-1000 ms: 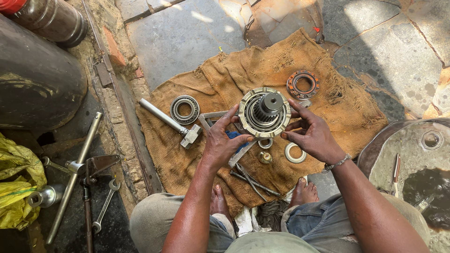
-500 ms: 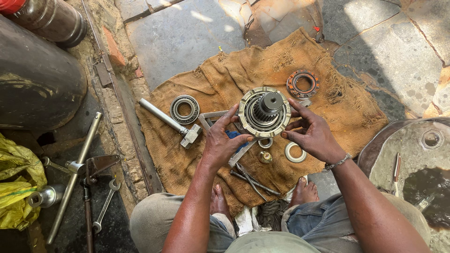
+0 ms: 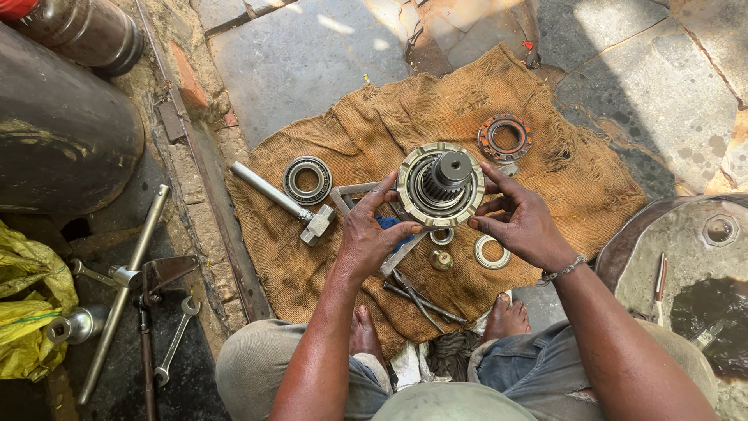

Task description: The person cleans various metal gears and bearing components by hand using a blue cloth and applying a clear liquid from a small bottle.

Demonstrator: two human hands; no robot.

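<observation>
A round metal hub with a notched outer ring and a splined shaft [image 3: 440, 185] stands upright over the burlap cloth [image 3: 366, 140]. My left hand [image 3: 370, 234] grips its left rim with thumb and fingers. On the right rim my right hand [image 3: 520, 220] holds it with spread fingers. Just below the hub lie a small ring [image 3: 442, 236], a brass nut [image 3: 441, 260] and a flat washer ring [image 3: 491, 252].
A bearing [image 3: 307, 180], a hammer-like steel bar [image 3: 280, 203] and an orange-marked bearing race [image 3: 505, 138] lie on the cloth. Thin rods [image 3: 417, 296] rest near my feet. Spanners and a long bar [image 3: 125, 288] lie at left; a drum lid [image 3: 686, 257] at right.
</observation>
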